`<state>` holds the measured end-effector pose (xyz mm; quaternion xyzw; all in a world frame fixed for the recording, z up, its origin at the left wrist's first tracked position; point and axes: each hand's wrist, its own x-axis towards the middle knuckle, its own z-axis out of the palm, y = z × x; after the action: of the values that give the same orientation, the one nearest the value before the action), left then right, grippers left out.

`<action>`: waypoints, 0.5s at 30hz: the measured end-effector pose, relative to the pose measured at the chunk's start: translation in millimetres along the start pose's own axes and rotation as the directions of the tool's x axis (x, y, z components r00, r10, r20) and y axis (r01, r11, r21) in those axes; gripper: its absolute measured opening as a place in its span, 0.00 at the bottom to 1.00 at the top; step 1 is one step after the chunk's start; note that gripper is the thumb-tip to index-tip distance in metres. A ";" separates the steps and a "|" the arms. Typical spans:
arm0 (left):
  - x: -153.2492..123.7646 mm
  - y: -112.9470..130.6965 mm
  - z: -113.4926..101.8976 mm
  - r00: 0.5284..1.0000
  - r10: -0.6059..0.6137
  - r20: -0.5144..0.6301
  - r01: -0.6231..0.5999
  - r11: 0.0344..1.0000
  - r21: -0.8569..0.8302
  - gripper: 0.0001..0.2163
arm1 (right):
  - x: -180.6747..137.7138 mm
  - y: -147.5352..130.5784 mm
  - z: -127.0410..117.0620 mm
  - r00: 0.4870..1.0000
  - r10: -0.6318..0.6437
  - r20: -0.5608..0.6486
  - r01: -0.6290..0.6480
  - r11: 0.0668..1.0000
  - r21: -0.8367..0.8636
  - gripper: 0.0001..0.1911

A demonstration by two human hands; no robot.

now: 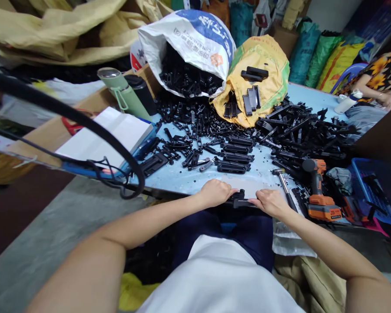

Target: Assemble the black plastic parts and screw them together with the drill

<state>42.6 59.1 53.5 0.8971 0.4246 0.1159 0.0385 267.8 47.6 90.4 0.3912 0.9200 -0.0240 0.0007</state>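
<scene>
Both my hands meet at the front edge of the blue table, close to my lap. My left hand (215, 193) is closed, pinching the left end of a black plastic part (240, 201). The other end of that part is gripped by my right hand (270, 201), its thumb laid along it. The part's exact kind is hard to make out. Just beyond my hands lie stacked black bar-shaped parts (235, 156) in a short column. A hammer (286, 189) rests right of my right hand.
An orange cordless drill (319, 191) stands at right, near a blue basket (374, 187). Heaps of black parts (306, 130) cover the back, beneath a white sack (192, 48) and a yellow sack (263, 56). A green bottle (124, 93) stands left. Another person (374, 82) sits far right.
</scene>
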 end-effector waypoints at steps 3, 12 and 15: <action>-10.9 7.9 -16.8 0.973 0.165 -0.164 -0.198 0.956 -0.215 0.31 | -9.0 -6.3 -16.0 0.967 -0.188 -0.170 0.225 0.946 0.234 0.34; -19.4 79.6 -60.0 0.732 0.131 -0.669 -0.629 0.507 -0.589 0.26 | -12.4 -69.0 -29.4 0.639 -0.171 -0.750 0.752 0.347 0.561 0.26; -7.3 91.7 -48.7 0.617 -0.050 -0.786 -0.652 0.527 -0.545 0.26 | 6.9 -82.0 -1.6 0.467 0.236 -0.852 0.695 0.498 0.519 0.24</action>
<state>95.5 -6.3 114.8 0.7193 0.1217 0.6400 0.2412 204.0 -4.1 95.4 0.1429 0.7078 -0.2619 -0.6403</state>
